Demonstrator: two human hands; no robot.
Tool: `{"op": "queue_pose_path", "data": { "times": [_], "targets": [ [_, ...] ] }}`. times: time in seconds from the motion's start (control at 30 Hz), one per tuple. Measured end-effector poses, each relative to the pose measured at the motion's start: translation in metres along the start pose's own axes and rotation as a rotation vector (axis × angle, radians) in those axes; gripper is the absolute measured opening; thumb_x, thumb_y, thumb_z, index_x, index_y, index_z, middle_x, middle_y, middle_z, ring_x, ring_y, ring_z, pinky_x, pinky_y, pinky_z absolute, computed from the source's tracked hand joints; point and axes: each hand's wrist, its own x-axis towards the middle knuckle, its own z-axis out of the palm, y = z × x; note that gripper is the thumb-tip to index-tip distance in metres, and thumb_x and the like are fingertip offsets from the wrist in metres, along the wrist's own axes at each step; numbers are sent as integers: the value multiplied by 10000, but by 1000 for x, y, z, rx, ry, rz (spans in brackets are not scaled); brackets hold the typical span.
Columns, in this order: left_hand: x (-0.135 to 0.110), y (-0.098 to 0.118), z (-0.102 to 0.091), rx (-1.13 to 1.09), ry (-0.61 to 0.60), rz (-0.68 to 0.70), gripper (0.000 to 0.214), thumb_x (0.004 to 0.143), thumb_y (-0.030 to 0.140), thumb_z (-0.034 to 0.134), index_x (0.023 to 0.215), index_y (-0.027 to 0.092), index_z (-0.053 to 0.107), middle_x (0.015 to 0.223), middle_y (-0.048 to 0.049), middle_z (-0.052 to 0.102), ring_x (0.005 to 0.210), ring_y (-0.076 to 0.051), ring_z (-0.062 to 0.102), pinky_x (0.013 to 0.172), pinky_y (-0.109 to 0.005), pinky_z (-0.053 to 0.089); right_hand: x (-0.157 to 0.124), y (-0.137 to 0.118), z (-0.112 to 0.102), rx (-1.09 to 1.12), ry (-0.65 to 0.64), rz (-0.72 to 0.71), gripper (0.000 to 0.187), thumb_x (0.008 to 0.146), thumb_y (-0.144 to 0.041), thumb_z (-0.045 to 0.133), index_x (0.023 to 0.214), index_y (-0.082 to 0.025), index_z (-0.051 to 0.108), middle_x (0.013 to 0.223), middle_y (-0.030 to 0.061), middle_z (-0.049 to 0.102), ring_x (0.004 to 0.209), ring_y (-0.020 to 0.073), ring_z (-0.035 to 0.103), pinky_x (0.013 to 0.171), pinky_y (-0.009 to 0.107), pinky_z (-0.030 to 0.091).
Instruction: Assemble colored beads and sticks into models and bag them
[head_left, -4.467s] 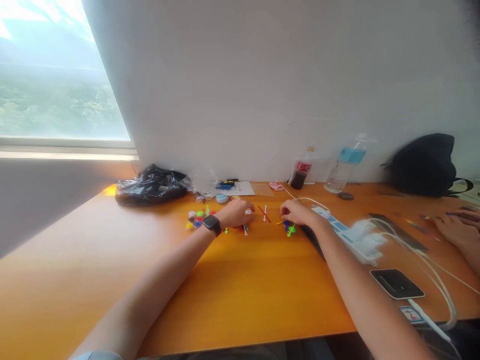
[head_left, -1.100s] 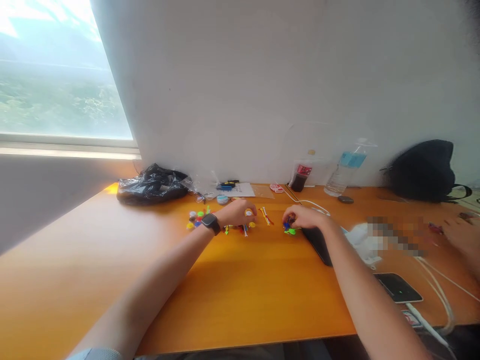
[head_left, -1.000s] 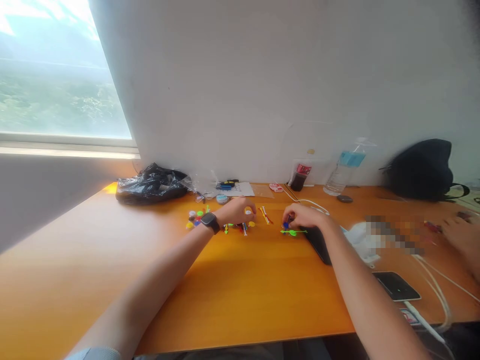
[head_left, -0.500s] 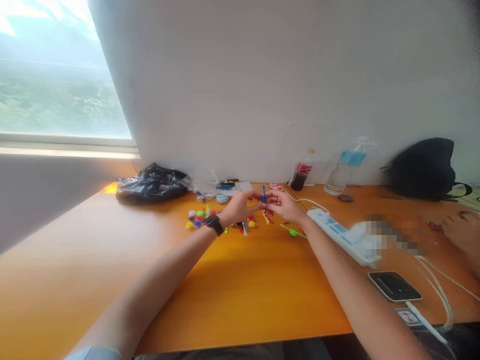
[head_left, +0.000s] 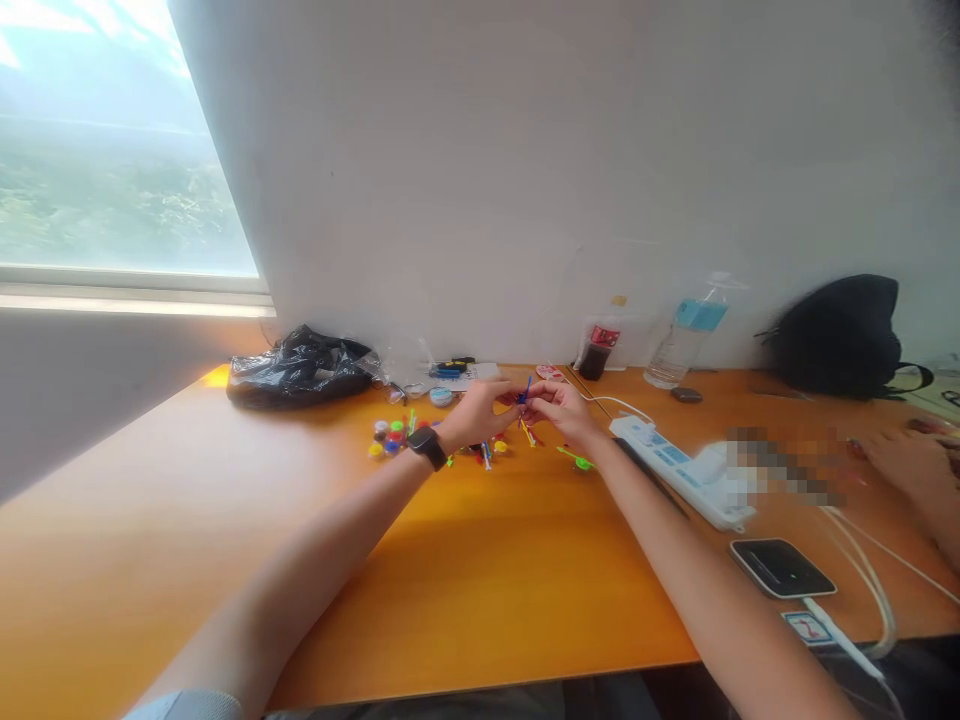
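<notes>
While raised over the table, left hand, right hand, both pinching one blue stick between them.

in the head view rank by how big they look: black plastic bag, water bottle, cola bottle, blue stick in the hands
1. black plastic bag
2. water bottle
3. cola bottle
4. blue stick
All lie about equally far back, so the order seems fair.

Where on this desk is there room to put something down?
Bare desk between the forearms, and the left stretch in front of the black bag. Crowded: coloured pieces by the hands, power strip, phone and cables on the right.
</notes>
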Motion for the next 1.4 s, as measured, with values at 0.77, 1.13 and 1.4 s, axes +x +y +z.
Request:
{"op": "queue_pose_path", "data": {
  "times": [0.77,1.13,1.4],
  "targets": [
    [-10,-33,40,377,-149,-301,92,777,198,756,833,213,827,846,-69,784,916,-268,710,872,-345,539,9,33,-19,-963,-1,62,123,855,-258,694,883,-155,755,809,90,765,712,192,658,638,268,415],
    [-10,-30,20,464,-185,-274,237,857,219,667,1025,219,835,1033,-107,802,1069,-305,708,972,-396,531,-22,-28,-65,-1250,-415,492,236,604,-312,892,792,-220,782,806,48,773,734,233,695,596,291,412],
    [-1,-20,9,310,-121,-167,272,940,264,639,1165,196,776,1162,-75,790,1145,-267,701,1045,-374,516,-21,-32,-67,-1003,-341,325,137,698,-278,771,792,-184,737,760,47,740,683,188,644,586,268,426]
  ]
}}
